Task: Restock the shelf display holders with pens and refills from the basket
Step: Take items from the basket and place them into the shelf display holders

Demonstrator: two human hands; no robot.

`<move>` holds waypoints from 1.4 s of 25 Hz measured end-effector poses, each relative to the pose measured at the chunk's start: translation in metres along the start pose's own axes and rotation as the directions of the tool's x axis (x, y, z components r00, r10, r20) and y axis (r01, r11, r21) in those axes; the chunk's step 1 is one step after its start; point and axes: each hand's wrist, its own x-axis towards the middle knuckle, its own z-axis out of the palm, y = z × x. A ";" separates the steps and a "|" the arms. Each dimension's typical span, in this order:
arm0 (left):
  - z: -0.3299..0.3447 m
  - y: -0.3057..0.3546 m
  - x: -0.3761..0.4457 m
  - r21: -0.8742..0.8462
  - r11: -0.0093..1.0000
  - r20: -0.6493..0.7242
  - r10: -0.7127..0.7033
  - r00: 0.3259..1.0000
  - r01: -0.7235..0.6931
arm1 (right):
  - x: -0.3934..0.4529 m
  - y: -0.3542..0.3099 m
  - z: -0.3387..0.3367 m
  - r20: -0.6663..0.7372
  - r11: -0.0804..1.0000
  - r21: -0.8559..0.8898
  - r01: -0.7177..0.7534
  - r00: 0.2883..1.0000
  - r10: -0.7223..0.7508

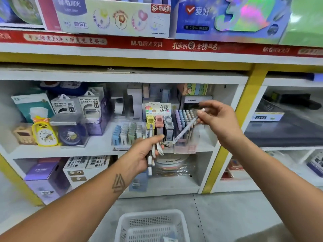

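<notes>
My left hand [141, 155] grips a bundle of white pens [153, 151], held upright in front of the shelf edge. My right hand [218, 117] pinches one pale pen [186, 130] by its top end, and the pen slants down-left with its tip over the clear pen display holder [185, 145]. That holder carries rows of pastel-capped pens [185, 117]. To its left stands a lead refill display [160, 126] with yellow, pink and grey cases. A white plastic basket [152, 226] sits on the floor below my arms, with a small packet in it.
Left of the refill display are rows of small blue and green cases [125, 133], then clocks [46, 133] and power bank boxes [70, 105]. Boxes fill the lower shelf [83, 168]. A yellow upright [225, 147] bounds the bay on the right. Large printed boxes [111, 14] sit on the shelf above.
</notes>
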 end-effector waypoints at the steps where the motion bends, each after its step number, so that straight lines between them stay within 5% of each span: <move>1: 0.007 0.001 0.004 -0.011 1.000 0.000 -0.006 1.000 0.006 | 0.009 0.001 -0.006 -0.022 0.993 -0.108 0.042 0.999 -0.044; 5: 0.031 0.000 0.016 -0.053 0.998 0.056 -0.035 0.998 0.038 | 0.028 0.017 -0.025 -0.086 0.891 -0.432 0.139 0.977 -0.194; 10: 0.049 -0.002 0.031 -0.149 0.984 0.088 -0.089 0.992 0.101 | 0.024 0.048 -0.023 0.068 0.738 -0.607 0.294 0.945 -0.321; 16: 0.049 -0.006 0.048 -0.130 0.986 0.068 -0.099 0.993 0.107 | 0.038 0.044 -0.022 -0.062 0.816 -0.486 0.313 0.919 -0.389; 27: 0.045 -0.002 0.055 -0.123 0.991 0.059 -0.054 0.997 0.061 | 0.034 0.070 -0.009 0.220 0.663 -0.693 0.282 0.959 -0.178; 31: 0.041 0.000 0.055 -0.127 0.992 0.036 -0.018 0.999 0.023 | 0.034 0.063 -0.006 0.253 0.459 -0.833 0.309 0.950 -0.181; 33: 0.041 0.002 0.055 -0.134 0.991 0.041 0.028 0.999 -0.022 | 0.029 0.052 -0.001 0.187 0.577 -0.770 0.273 0.961 -0.205; 35: 0.041 0.004 0.054 -0.138 0.987 0.048 0.091 0.995 -0.083 | 0.021 0.040 0.011 0.201 0.831 -0.541 0.127 0.979 -0.019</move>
